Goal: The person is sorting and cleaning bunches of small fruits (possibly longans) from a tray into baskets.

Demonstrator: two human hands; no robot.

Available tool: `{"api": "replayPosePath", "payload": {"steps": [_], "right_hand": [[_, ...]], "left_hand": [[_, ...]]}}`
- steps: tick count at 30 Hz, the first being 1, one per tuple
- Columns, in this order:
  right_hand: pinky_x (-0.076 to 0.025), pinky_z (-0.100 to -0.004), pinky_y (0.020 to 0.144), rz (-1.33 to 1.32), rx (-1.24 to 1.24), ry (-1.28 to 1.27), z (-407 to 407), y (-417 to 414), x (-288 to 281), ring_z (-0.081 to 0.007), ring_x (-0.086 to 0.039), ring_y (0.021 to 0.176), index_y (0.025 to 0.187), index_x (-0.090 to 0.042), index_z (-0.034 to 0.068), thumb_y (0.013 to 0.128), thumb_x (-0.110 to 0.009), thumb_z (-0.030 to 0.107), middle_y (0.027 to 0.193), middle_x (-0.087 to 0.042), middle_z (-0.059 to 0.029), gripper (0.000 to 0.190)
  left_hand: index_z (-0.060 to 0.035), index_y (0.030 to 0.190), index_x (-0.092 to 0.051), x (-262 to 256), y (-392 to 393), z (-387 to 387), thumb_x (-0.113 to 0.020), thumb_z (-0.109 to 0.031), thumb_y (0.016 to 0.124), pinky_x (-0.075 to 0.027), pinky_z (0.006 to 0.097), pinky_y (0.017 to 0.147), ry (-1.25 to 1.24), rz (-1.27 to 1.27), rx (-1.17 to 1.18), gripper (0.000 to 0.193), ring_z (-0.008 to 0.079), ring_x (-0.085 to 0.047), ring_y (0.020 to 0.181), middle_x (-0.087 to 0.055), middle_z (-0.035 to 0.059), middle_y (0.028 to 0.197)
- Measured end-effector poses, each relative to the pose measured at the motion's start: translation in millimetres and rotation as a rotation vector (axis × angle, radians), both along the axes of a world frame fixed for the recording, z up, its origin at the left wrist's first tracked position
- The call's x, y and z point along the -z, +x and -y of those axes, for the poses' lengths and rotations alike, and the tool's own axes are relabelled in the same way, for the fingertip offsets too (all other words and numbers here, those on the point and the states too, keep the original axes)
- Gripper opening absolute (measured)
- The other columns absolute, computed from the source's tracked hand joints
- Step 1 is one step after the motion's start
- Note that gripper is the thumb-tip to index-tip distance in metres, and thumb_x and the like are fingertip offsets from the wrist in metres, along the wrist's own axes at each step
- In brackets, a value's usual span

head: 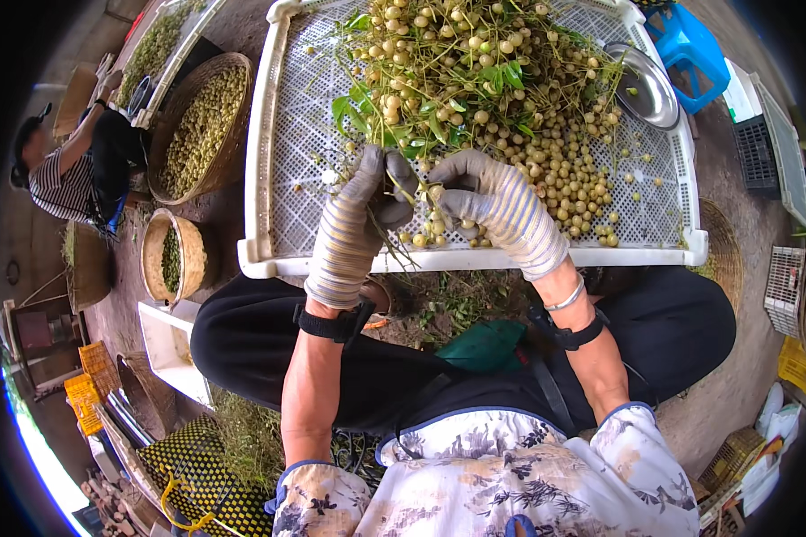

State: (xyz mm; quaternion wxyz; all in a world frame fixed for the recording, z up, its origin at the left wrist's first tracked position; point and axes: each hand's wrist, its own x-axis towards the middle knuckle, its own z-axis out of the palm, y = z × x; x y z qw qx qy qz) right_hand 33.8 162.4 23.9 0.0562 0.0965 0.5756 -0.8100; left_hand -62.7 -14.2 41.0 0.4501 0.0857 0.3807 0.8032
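Note:
My left hand (349, 231), in a striped knit glove with grey-coated fingers, grips a bunch of thin green stems (393, 245) above the near edge of a white plastic mesh tray (309, 148). My right hand (510, 208), gloved alike, has its thumb and forefinger around a small round yellowish fruit (435, 193) at the stems' end. Beyond both hands lies a heap of fruit clusters (470, 74) with twigs and green leaves. Loose fruits (571, 181) are gathered on the mesh just past my right hand.
A shiny metal dish (651, 90) rests at the tray's right side, near a blue plastic stool (692, 54). To the left stand a wicker basket of fruit (201, 127) and a smaller tub (191, 258). Another person (67, 161) sits farther left. Leaves and twigs (470, 299) litter the floor below.

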Motion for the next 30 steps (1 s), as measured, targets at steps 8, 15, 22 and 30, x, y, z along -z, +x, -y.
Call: {"api": "replayPosePath", "payload": {"steps": [8,15,22,30], "right_hand": [[-0.05,-0.0234,0.07,-0.243,0.209,0.304,9.2,-2.6,14.2,-0.0074,-0.058,0.077,0.106,-0.064,-0.002,0.089,-0.069,0.01,0.087,-0.065,-0.0031,0.021],[-0.046,-0.0243,0.057,-0.056,0.266,-0.411,16.1,1.9,17.9,-0.0088,-0.056,0.068,0.109,-0.063,0.0,0.092,-0.066,0.007,0.092,-0.066,-0.0052,0.019],[-0.046,-0.0237,0.058,-0.167,0.337,-0.608,7.7,-5.8,41.4,-0.0112,-0.058,0.068,0.11,-0.062,0.001,0.094,-0.065,0.012,0.094,-0.066,-0.0067,0.02],[-0.048,-0.0228,0.062,-0.082,0.086,-0.444,2.9,0.3,31.6,-0.0106,-0.058,0.069,0.113,-0.059,-0.001,0.095,-0.065,0.02,0.086,-0.062,-0.0033,0.029]], "left_hand": [[-0.0114,0.096,-0.054,0.8,7.6,-12.7,-0.05,-0.04,0.101,-0.039,0.0221,0.058,-0.09,-0.13,-0.159,0.029,0.0077,-0.042,0.061,-0.061,0.0075,0.099],[-0.0147,0.091,-0.051,16.1,8.9,-15.4,-0.05,-0.04,0.101,-0.035,0.0254,0.057,0.145,0.164,-0.135,0.027,0.0107,-0.038,0.057,-0.05,0.0007,0.076],[-0.0154,0.089,-0.05,8.4,9.7,-13.5,-0.048,-0.043,0.101,-0.032,0.0252,0.055,0.107,0.149,-0.129,0.031,0.0108,-0.036,0.056,-0.049,-0.0005,0.073],[-0.0142,0.088,-0.052,1.7,6.0,-14.3,-0.045,-0.035,0.103,-0.03,0.0263,0.055,0.197,0.219,-0.276,0.027,0.0104,-0.031,0.056,-0.042,-0.0001,0.072]]}}
